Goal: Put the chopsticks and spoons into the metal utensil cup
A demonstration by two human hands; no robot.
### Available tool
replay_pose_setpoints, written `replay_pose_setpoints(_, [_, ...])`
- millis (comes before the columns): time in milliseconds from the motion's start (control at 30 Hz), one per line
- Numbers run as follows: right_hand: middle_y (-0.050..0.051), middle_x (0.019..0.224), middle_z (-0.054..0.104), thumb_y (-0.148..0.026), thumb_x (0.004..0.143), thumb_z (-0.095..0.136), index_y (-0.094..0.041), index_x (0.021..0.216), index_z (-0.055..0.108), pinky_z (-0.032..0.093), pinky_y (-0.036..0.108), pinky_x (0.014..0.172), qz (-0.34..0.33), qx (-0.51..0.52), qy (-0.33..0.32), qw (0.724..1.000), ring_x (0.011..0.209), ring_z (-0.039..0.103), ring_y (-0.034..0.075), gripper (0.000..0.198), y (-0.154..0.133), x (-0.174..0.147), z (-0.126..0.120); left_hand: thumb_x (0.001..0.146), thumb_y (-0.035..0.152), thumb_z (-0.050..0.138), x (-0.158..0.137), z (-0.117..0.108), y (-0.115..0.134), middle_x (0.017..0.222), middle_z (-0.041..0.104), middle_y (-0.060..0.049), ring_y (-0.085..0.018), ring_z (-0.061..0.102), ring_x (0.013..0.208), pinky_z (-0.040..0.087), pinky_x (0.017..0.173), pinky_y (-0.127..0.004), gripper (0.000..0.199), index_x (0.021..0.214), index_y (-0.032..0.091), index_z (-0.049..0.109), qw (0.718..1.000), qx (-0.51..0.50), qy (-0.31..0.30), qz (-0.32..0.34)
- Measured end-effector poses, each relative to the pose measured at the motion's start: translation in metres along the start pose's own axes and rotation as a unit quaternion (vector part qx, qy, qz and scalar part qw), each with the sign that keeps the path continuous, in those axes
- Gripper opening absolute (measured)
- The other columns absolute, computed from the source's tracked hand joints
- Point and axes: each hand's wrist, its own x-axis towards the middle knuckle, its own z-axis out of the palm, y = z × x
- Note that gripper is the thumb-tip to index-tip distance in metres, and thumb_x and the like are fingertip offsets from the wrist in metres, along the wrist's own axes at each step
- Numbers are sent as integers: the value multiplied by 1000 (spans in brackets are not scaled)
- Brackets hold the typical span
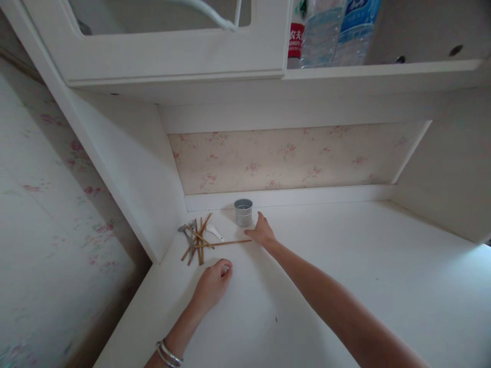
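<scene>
My right hand (262,232) reaches to the right side of a small grey metal cup (243,212), thumb and fingers apart. The cup stands upright near the back of the white desk, and I see no clear contact with it. My left hand (213,280) rests closer to me with its fingers curled into a loose fist, and nothing shows in it. Ahead of it lies a crossed pile of wooden chopsticks (200,240), with metal spoons (187,231) among them. A white spoon (215,233) lies beside the pile. One single chopstick (232,243) points toward my right hand.
A white desktop (345,266) spreads to the right, bounded by side panels and a floral back wall (268,158). Overhead hangs a cabinet (176,56) and an open shelf holding plastic bottles (324,33). A left side panel (126,158) rises beside the chopsticks.
</scene>
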Motion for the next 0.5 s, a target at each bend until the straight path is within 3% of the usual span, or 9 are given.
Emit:
replay_pose_setpoints(100, [13, 118, 58, -29, 72, 66, -19, 128, 39, 48, 32, 79, 6, 88, -13, 996, 94, 63, 21, 63, 15, -48, -15, 86, 27, 45, 0, 5, 12, 52, 47, 5, -11, 45, 50, 23, 50, -22, 21, 93, 19, 63, 1000, 22, 2, 5])
replay_pose_setpoints(200, [4, 79, 66, -33, 81, 54, -19, 96, 54, 45, 24, 51, 41, 207, -131, 969, 55, 60, 12, 21, 29, -101, -26, 85, 28, 46, -4, 16, 35, 53, 51, 3, -11, 47, 52, 25, 52, -22, 20, 89, 19, 63, 999, 39, -2, 15])
replay_pose_setpoints(267, [-1, 60, 59, -40, 86, 48, -19, 79, 53, 38, 20, 40, 46, 249, -188, 949, 43, 52, 10, 23, 37, -132, -32, 84, 29, 47, -8, 28, 54, 58, 57, 2, -12, 52, 55, 29, 54, -22, 19, 87, 20, 64, 999, 18, -16, 36])
replay_pose_setpoints(333, [-4, 52, 53, -50, 87, 44, -20, 75, 50, 33, 20, 36, 51, 298, -214, 929, 38, 48, 9, 34, 45, -156, -36, 82, 28, 47, -12, 43, 72, 65, 63, 0, -13, 57, 60, 35, 58, -22, 19, 85, 19, 64, 996, -40, -46, 58])
replay_pose_setpoints(400, [-6, 49, 49, -58, 86, 42, -21, 75, 47, 30, 20, 34, 56, 343, -208, 914, 36, 43, 9, 39, 53, -170, -39, 80, 24, 45, -15, 59, 84, 71, 67, -2, -14, 60, 64, 39, 61, -23, 18, 83, 18, 63, 989, -108, -80, 68])
replay_pose_setpoints(500, [-7, 46, 44, -61, 85, 43, -21, 72, 47, 27, 19, 35, 39, 327, -159, 931, 36, 37, 8, 42, 62, -176, -44, 76, 19, 45, -17, 78, 91, 76, 68, -3, -16, 61, 69, 42, 65, -24, 18, 81, 17, 62, 979, -171, -85, 71])
